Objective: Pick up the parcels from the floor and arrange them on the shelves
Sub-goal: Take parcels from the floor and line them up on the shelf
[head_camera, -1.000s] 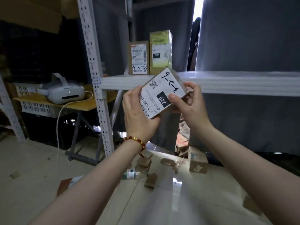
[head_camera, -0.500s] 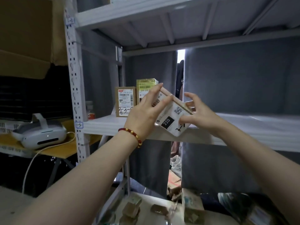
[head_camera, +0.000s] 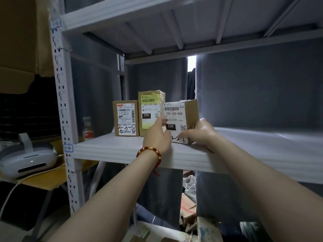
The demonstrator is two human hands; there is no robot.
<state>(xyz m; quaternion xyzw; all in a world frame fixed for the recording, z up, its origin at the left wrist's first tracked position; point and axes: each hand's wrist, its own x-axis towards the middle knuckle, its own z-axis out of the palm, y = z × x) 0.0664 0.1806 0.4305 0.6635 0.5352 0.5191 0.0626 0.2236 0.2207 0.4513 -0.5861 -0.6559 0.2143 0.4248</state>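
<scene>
Toward the left end of the white shelf (head_camera: pixel 122 151), close to its front edge, a cardboard parcel (head_camera: pixel 176 116) labelled 220-220-C40 is standing upright, just right of a yellow-green parcel (head_camera: pixel 150 109) and a brown parcel (head_camera: pixel 125 117) that are sitting side by side slightly further back. The left hand (head_camera: pixel 157 137), wearing a red bead bracelet (head_camera: pixel 150 151), is gripping the cardboard parcel's left edge with curled fingers, while the right hand (head_camera: pixel 201 133) is pinching its lower right corner. A small bottle (head_camera: pixel 87 128) is standing at the shelf's left end.

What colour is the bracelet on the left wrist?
The bracelet is red with several gold beads; the head view shows it clearly.
</scene>
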